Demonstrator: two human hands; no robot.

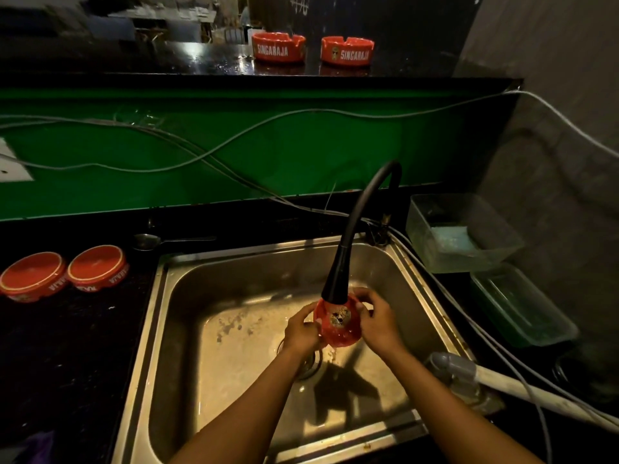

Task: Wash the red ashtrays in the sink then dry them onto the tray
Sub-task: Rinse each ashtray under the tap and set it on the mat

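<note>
Under the tap [348,249] head, over the sink [214,283] basin: one red ashtray [338,321] held between both hands, tilted so its inside faces up toward the camera and the spout. Left hand [301,331] pinches the rim on the side away from the tap base, right hand [376,321] has fingers curled over the opposite rim, both grips closed on it, neither slack. Ashtray is round, so no real long axis; what matters is that its open face is tipped toward the spout, which sits just above its top edge. Can't tell if water is running. Two more ashtrays [63,272] lie upside down on the desk [67,346], well to the left of the sink, so the left hand is the nearer one for setting this one down there. Two others [313,50] stand upright on the ledge behind the tap, unwashed by my guess. No tray clearly identifiable.
</note>
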